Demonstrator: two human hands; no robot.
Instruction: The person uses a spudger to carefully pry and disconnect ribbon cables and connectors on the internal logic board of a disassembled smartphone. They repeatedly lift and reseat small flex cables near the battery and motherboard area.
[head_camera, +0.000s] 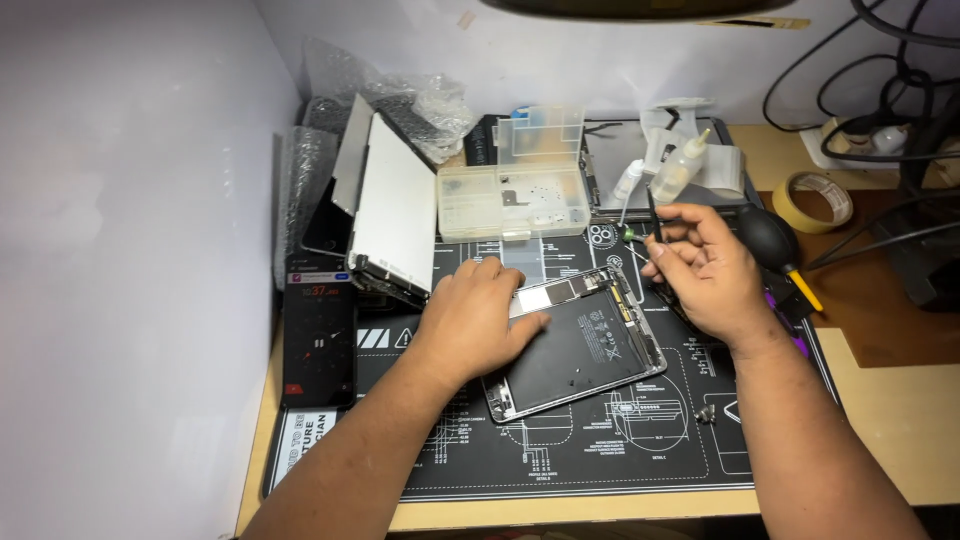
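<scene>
Where left hand (478, 312) covers: tablet (580, 350) unclear.

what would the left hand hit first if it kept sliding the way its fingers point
The left hand lies flat on the opened tablet, fingers pointing right. Going on, it would probably meet the right hand, which holds a thin tool over the tablet's far edge; the depth between them is unclear.

An opened tablet (575, 345), back shell up with its black battery and slim circuit boards bared, lies flat and skewed at picture centre. At its 1 o'clock corner stands a thin black tool (655, 222), nearly upright.
</scene>
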